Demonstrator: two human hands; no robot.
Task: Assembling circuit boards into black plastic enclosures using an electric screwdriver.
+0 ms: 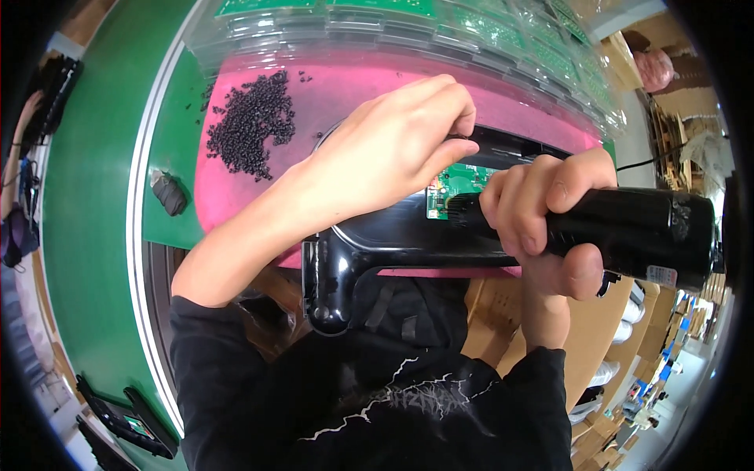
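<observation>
Left hand reached across the upper part of the work, fingers curled and thumb tip close to forefinger; could not tell whether anything was pinched between them. Right hand was wrapped round a black cylindrical driver, its narrower front end aimed leftward.

Green circuit board sat in a glossy black housing, directly in front of the person and below the left hand's fingertips. Driver's front end overlapped the board's lower edge; contact could not be confirmed from this angle. Housing lay over the near side of a pink mat, one rounded end projecting toward the person's black shirt.

Left on the mat: loose pile of small black parts, a few strays beside it. Clear plastic trays holding green boards stood along the far side.

Mat rested on a green desk, where a dark grey crumpled item lay left of the mat. Past a white strip, a second black housing lay at lower left.
</observation>
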